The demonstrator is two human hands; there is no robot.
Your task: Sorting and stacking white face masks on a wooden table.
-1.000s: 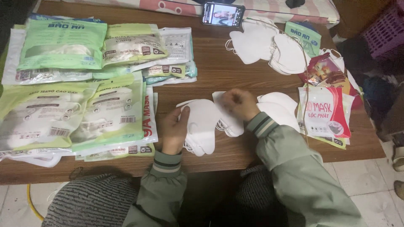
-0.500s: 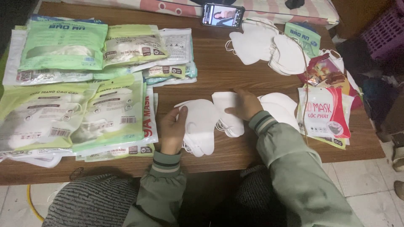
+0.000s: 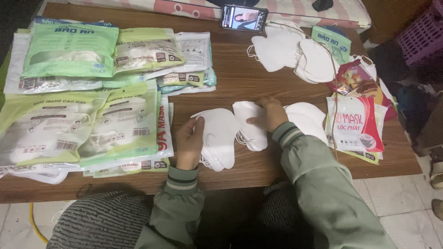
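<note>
Far to the left of your left hand lie green mask packets spread over the desk. That hand rests loosely curled, its fingers on the edge of a stack of white masks just to its right. Your right hand presses, fingers bent, on a folded white mask beside the stack. Right of it lie more white masks, then a red-and-white packet.
</note>
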